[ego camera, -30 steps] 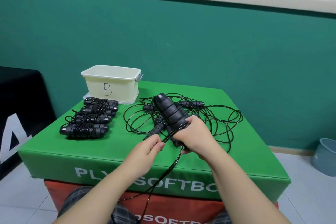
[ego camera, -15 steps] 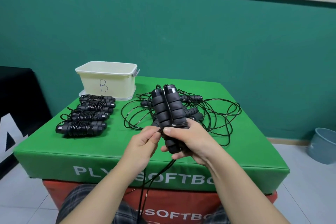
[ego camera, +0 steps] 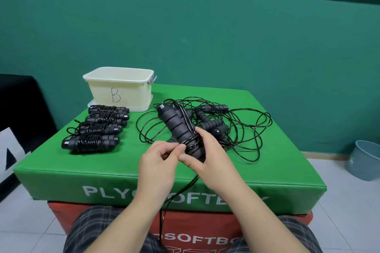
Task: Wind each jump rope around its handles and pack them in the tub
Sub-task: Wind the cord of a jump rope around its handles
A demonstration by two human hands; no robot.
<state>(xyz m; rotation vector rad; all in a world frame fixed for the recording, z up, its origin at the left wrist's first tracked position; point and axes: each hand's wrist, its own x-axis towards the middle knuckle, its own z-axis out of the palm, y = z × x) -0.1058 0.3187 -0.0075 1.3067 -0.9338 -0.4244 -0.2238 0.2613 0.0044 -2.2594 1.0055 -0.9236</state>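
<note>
Head view: right hand (ego camera: pixel 207 156) grips a pair of black handles (ego camera: pixel 176 127) held together, tilted up and away over the green box (ego camera: pixel 61 174). A few turns of cord (ego camera: pixel 192 143) circle the handles near the fingers. Left hand (ego camera: pixel 158 162) pinches the cord just beside them; the slack hangs down over the box's front edge. Four wound ropes (ego camera: pixel 96 129) lie in a row at left. Loose ropes (ego camera: pixel 236 127) are tangled behind the hands. Tub (ego camera: pixel 121 88), marked B, stands at the box's far left corner.
</note>
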